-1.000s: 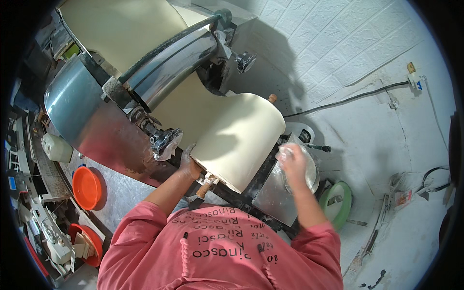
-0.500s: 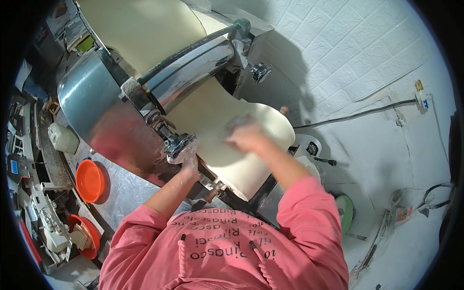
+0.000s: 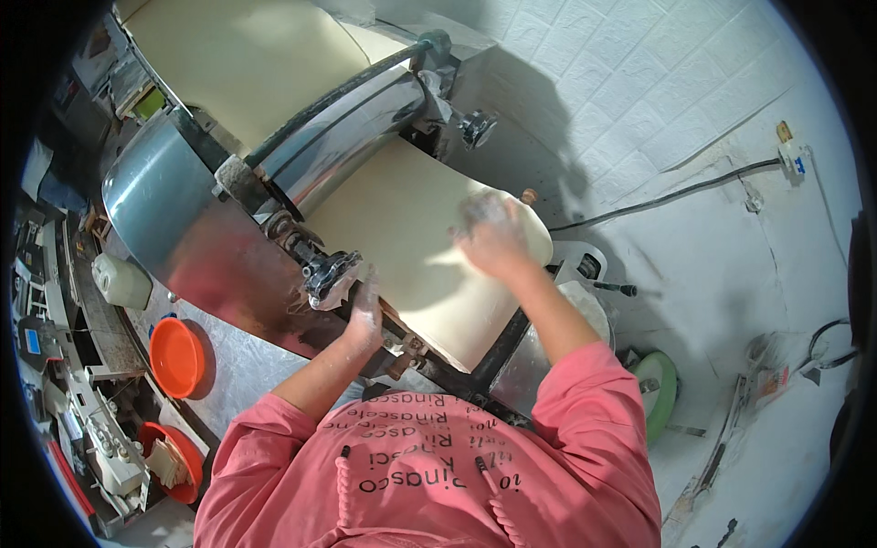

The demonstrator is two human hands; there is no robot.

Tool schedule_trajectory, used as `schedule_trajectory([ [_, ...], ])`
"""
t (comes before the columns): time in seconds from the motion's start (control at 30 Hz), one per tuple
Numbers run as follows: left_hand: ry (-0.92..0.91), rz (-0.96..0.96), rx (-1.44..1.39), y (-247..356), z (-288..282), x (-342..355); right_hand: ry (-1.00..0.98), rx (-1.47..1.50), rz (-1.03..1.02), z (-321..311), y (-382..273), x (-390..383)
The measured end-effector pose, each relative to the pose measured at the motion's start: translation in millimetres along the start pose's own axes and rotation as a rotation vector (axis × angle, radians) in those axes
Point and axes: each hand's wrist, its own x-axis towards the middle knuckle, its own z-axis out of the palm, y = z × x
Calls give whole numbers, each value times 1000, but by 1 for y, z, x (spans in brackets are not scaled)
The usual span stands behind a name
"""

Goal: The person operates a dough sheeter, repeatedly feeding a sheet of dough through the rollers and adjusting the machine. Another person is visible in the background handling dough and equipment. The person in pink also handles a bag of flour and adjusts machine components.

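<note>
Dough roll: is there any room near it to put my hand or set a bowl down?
Bare metal counter lies between the orange bowl and the machine's steel housing. It is crowded at the dough roll: the left hand sits by the knob, the right hand rests on top.

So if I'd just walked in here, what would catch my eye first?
Probably the wide pale dough sheet running out from under the shiny steel roller at the centre. The floury right hand lies on the sheet near its far edge, the left hand by the machine's near end. Two orange bowls sit lower left.
</note>
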Motion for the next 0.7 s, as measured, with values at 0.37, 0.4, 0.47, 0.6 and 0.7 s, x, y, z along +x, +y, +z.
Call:
schedule_trajectory([
  [0.37,47,-317,-122,-15,-2,11,289,410,214,-33,32,-141],
  [0.4,62,-297,-113,-16,-3,11,169,367,410,-33,55,-155],
  [0.47,63,-292,-128,-19,-5,12,-56,198,645,-36,88,-177],
  [0.6,89,-273,-125,-16,-2,9,-369,-16,750,-38,100,-181],
  [0.7,90,-276,-98,-23,-9,16,-306,30,685,-18,105,-184],
])
